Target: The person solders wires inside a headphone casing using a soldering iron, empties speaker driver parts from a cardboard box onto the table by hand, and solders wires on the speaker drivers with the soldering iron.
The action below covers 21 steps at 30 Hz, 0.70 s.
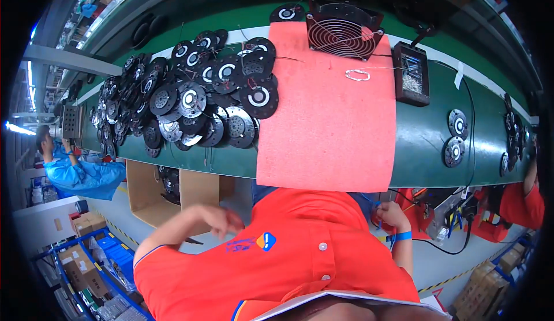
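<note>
My left hand (220, 219) is in front of my red shirt, below the bench edge. Motion smears its fingers, and I see nothing held in it. Past the other side of my body, my right hand (392, 215) is closed with its fingers curled, just below the bench. Whatever it grips, if anything, is too small or hidden to make out. A blue wrist strap (399, 236) circles that wrist. Ahead on the green bench lies a pink mat (326, 113), with a loop of thin white wire (358, 75) on it.
Many round black discs with wires (190, 99) are piled left of the mat. A black fan (345, 35) stands at its far edge, beside a dark tray (412, 84). Two discs (456, 136) lie at right. A cardboard box (151, 191) stands below; a person in blue (81, 174) works at far left.
</note>
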### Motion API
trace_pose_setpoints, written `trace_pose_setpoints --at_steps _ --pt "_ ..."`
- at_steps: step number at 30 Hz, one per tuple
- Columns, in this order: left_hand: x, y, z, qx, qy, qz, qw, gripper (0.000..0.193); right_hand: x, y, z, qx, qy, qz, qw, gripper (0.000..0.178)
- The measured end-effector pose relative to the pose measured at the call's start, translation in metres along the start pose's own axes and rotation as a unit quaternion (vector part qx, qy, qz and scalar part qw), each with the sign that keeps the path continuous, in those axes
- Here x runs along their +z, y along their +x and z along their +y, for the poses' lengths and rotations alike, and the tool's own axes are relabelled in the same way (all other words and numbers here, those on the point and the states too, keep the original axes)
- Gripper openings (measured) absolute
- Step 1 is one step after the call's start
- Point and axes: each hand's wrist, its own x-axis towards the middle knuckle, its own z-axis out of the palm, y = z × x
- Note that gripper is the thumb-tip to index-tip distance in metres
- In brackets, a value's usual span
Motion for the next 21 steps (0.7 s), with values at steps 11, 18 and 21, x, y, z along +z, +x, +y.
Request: trace_pose_setpoints --at_steps 11,18,21 --pt "-0.049 -0.085 0.173 0.495 0.373 0.518 0.589 0.018 -0.062 -0.043 -0.075 -0.033 0.266 0.081 0.96 0.027" --pt "-0.082 -0.05 0.193 0.587 0.359 0.578 0.44 0.019 -0.075 -0.085 -0.022 -0.219 0.648 0.495 0.536 0.013" --pt "-0.085 -0.035 0.184 0.589 0.359 0.59 0.42 0.02 -0.075 -0.094 0.01 -0.189 0.659 0.601 0.411 0.015"
